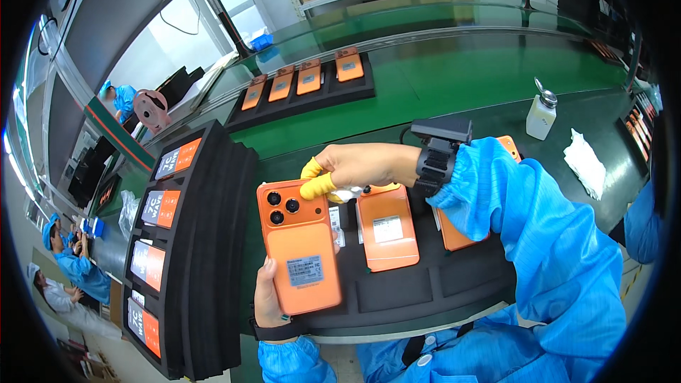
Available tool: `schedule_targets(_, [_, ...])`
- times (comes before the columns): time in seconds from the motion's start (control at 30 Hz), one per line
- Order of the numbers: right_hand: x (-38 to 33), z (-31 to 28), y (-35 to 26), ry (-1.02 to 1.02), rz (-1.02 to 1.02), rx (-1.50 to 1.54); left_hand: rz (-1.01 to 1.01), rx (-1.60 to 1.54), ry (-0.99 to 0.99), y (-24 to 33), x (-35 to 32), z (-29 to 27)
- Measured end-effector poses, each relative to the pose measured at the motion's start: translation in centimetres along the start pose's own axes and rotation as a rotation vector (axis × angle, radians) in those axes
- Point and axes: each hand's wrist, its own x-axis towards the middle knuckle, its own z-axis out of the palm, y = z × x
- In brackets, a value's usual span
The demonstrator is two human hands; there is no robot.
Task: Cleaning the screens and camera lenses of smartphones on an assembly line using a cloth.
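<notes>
My left hand [268,296] grips an orange smartphone [305,230] from below and along its sides, back facing up. The phone has three camera lenses at its upper left and a grey label low on its back. Over its top edge reaches my right hand [358,168], with yellow finger cots on the fingertips. Those fingers are pinched on a white wipe [345,194] and touch the phone beside the lenses. Beneath lies a black foam tray [394,295] holding another orange phone [389,232] with a white label; more orange phones sit to its right, partly behind my right sleeve.
At left rises a stack of black foam trays [206,255], phones with printed screens on top. A second tray [305,103] of orange phones lies on the green conveyor [440,92]. A pump bottle [542,115] and a crumpled white cloth [586,163] are at right. Co-workers sit far left.
</notes>
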Motion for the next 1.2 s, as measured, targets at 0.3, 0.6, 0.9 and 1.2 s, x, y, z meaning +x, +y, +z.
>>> schedule_targets(0.3, [3.7, 0.4, 3.5, 0.099, 0.240, 0.145, 0.241, 0.750, 0.510, 1.0, -1.5, -0.6])
schedule_targets(0.6, [6.3, -1.0, 5.5, 0.154, 0.415, -0.195, -0.089, 1.805, 0.587, -1.7, -0.6, 2.3])
schedule_targets(0.9, [4.7, -0.7, 2.8, 0.341, 0.273, -0.509, -0.045, 1.856, 0.588, -2.0, -0.8, 2.3])
schedule_targets(1.2, [-1.4, -0.5, 0.3, 0.272, 0.228, -0.383, 0.142, 1.761, 0.493, 0.1, -4.1, 1.2])
